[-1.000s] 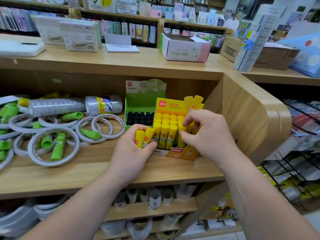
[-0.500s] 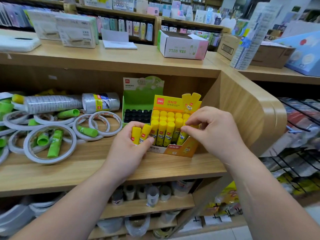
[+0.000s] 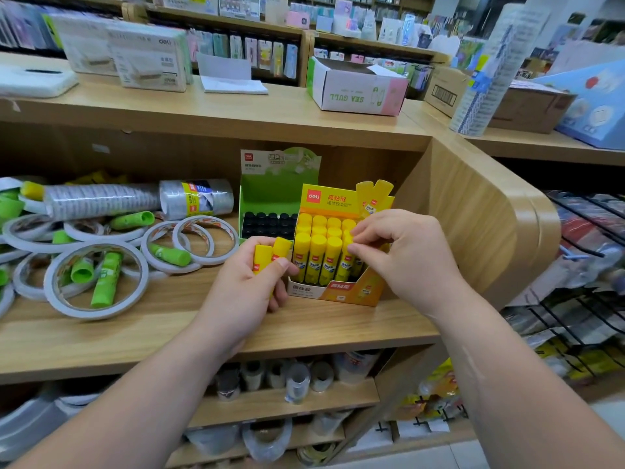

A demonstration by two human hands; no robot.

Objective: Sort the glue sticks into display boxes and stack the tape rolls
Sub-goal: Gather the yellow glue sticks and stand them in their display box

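A yellow display box [image 3: 340, 289] on the wooden shelf [image 3: 135, 330] holds rows of upright yellow glue sticks [image 3: 318, 252]. My left hand [image 3: 247, 292] grips two yellow glue sticks [image 3: 267, 253] just left of the box. My right hand [image 3: 402, 255] pinches the cap of a yellow stick standing in the box's right front column. Behind stands a green display box [image 3: 277, 184] with black-capped sticks [image 3: 267, 223]. Left on the shelf lie white tape rolls [image 3: 96, 309] with green glue sticks [image 3: 105, 282] scattered among them.
Two wrapped sleeves of tape [image 3: 196, 198] lie at the shelf's back left. A curved wooden side panel [image 3: 473, 225] closes the shelf on the right. A Sea Gull carton [image 3: 358, 86] sits on the counter above. Lower shelves hold more tape rolls [image 3: 297, 380].
My right hand has stayed at the box's right front column, fingers closing on a stick's cap. My left hand still holds the two yellow sticks, shifted slightly.
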